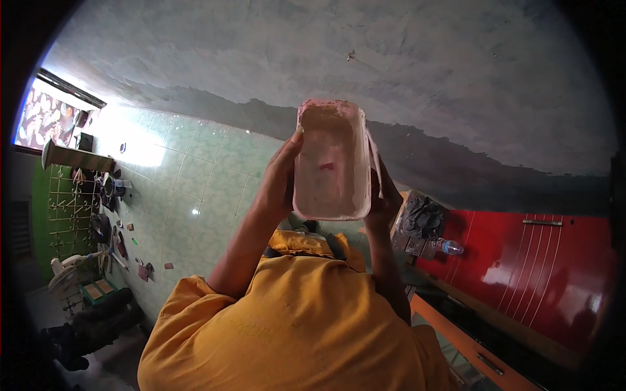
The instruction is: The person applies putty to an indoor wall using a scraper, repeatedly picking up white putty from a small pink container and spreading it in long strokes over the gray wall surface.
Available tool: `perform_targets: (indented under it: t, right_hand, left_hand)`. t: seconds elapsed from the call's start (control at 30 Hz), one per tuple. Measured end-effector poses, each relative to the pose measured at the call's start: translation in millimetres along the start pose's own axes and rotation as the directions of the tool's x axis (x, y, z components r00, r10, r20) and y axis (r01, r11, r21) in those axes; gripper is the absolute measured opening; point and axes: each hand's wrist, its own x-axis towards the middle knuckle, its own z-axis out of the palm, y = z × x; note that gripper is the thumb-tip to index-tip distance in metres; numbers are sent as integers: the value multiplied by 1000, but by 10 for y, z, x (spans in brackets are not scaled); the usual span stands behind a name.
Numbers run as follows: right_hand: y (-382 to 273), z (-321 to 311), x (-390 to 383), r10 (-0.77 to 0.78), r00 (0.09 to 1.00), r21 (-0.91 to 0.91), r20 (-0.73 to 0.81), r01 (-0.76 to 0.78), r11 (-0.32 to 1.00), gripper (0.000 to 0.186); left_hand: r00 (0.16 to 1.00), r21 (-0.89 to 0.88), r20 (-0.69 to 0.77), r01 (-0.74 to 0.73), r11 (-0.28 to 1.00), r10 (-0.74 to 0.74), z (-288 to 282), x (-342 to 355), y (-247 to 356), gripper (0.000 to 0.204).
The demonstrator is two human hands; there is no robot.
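Observation:
Between my two hands is a rectangular plastic tub (pixel 330 189) with rounded corners, pinkish-white and smeared along its rim. Its open side faces me, showing a pale coating inside and a small red patch. My left hand (pixel 282 173) grips the tub's left side, thumb at the rim. My right hand (pixel 386 193) holds the right side, its fingers partly hidden behind the tub. Along that side runs a thin pale strip (pixel 374 156); whether it is a separate flat tool I cannot tell. The tub is in front of a grey wall (pixel 417 72).
Pale green tiles (pixel 208 153) lie at left, with scattered small items. Red glossy cabinet doors (pixel 521 267) stand at right, near a black plastic bag (pixel 420 217) and a clear bottle (pixel 448 247). A pedestal fan (pixel 65 267) stands far left. The wall has a darker, ragged-edged grey band.

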Motion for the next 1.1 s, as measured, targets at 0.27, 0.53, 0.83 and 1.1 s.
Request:
perform_targets:
  t: [0.27, 0.53, 0.83, 1.1]
  right_hand:
    - [238, -407, 281, 88, 992, -267, -95, -111, 957, 21]
    - [-837, -814, 1250, 61, 977, -268, 205, -4, 964, 27]
    - [-815, -814, 1382, -1, 968, -350, 252, 92, 932, 32]
    - [-847, -579, 1360, 50, 945, -417, 323, 95, 904, 34]
  left_hand:
    - [995, 243, 28, -98, 965, 94, 102, -93, 252, 62]
    - [977, 790, 127, -205, 578, 173, -15, 182, 585, 99]
    - [988, 895, 145, -155, 419, 56, 157, 378, 924, 105]
    - [970, 941, 234, -209, 266, -66, 235, 534, 1180, 95]
